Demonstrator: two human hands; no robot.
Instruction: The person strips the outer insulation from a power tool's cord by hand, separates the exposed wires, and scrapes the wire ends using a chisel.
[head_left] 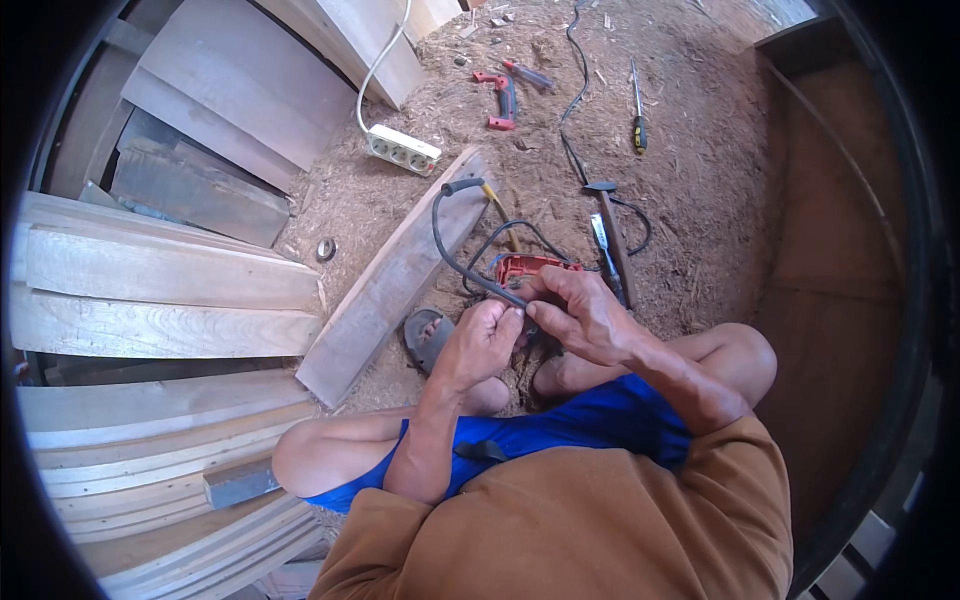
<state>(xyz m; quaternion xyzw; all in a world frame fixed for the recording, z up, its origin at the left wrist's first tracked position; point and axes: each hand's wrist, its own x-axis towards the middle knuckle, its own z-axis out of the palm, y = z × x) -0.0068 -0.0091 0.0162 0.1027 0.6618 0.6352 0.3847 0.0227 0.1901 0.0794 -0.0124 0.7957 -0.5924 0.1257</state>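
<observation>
Both of my hands meet in front of my crossed legs. My left hand (pixel 482 345) is closed, its fingers pinching a black cable (pixel 455 262) near one end. Close beside it, my right hand (pixel 585 315) is closed on the same cable, thumb and finger together. The cable loops up to a thick black sleeve (pixel 462 186) over the wooden board. Just beyond my hands lies a red tool housing (pixel 535 265), partly hidden by my right hand. What lies beneath my fingers is too small to tell.
A hammer (pixel 613 235) and a chisel (pixel 603 240) lie right of the housing. Farther off are a red-black casing part (pixel 503 100), screwdriver (pixel 638 110) and power strip (pixel 402 150). A board (pixel 385 290) slants on the left, near stacked planks (pixel 170 290).
</observation>
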